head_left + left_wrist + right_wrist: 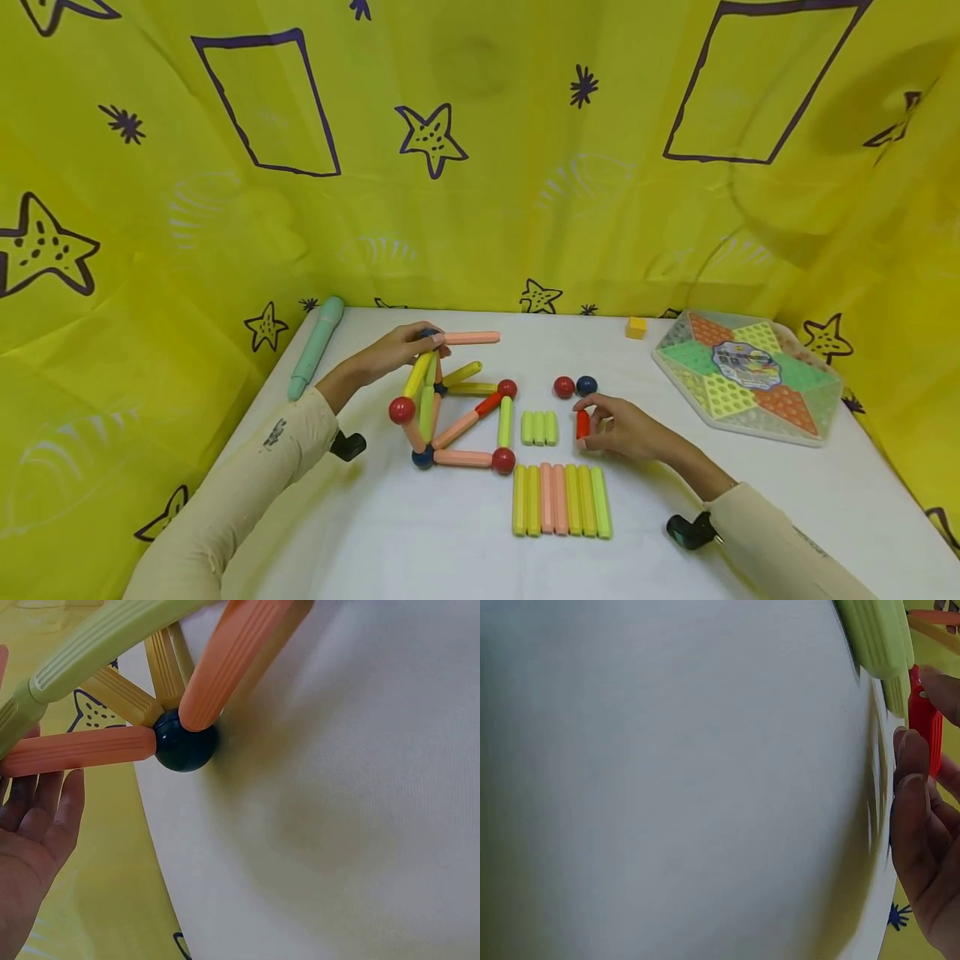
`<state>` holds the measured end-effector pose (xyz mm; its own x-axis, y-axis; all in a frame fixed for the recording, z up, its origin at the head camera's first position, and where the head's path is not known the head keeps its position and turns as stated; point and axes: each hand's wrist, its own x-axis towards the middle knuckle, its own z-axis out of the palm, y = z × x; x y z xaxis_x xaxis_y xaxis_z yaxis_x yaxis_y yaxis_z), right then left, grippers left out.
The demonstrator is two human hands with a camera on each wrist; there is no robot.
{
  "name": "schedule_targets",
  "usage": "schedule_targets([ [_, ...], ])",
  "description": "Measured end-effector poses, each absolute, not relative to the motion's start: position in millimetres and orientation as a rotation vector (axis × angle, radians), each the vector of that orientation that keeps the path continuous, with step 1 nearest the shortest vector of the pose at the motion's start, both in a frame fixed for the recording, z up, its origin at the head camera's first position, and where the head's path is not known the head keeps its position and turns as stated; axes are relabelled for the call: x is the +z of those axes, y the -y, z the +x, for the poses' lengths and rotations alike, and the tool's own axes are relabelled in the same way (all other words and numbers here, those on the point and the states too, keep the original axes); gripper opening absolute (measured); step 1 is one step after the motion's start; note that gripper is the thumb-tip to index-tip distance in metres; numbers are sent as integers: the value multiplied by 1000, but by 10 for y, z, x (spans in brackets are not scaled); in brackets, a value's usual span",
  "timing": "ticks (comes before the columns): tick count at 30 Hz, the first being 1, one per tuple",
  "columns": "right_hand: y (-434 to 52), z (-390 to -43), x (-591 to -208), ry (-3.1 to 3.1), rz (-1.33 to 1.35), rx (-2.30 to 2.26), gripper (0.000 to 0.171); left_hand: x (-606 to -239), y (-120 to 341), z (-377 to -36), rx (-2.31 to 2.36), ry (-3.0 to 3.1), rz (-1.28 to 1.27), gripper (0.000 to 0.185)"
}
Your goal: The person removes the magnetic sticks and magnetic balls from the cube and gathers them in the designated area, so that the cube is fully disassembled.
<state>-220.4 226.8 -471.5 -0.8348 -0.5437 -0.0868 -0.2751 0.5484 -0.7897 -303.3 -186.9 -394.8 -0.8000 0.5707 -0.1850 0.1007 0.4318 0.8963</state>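
Observation:
A frame of ball-and-stick building toys (457, 457) stands on the table, with yellow, green, pink and red sticks joined by red and dark blue balls. At its top my left hand (397, 354) holds it around a dark blue ball (430, 332), from which a pink stick (472, 337) juts out to the right. In the left wrist view, fingers lie against a pink stick (82, 750) that meets a lower dark blue ball (186, 742). My right hand (622, 429) pinches a short red stick (582, 424) between thumb and fingers, right of the short green sticks (539, 428).
Several long sticks (562, 500) lie in a row nearer me. A loose red ball (564, 387) and blue ball (587, 385) sit behind the right hand. Farther off are a yellow cube (636, 327), a hexagonal game box (738, 358) and a mint-green tube (316, 348).

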Motion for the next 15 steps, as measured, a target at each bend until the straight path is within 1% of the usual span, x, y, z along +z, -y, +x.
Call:
schedule_targets([
  [5,-2131,-2284,-4706,-2506,-711,-1069,48,-3945,1863,-3029,1335,-2227,572,54],
  [12,-2034,-2331,-4651,-2487,-664,-1001,59,-3958,1864,-3038,1348,-2217,546,48],
  [15,-2010,-2344,-4642,-2484,-649,-995,58,-3958,1863,-3035,1347,-2220,544,47],
])
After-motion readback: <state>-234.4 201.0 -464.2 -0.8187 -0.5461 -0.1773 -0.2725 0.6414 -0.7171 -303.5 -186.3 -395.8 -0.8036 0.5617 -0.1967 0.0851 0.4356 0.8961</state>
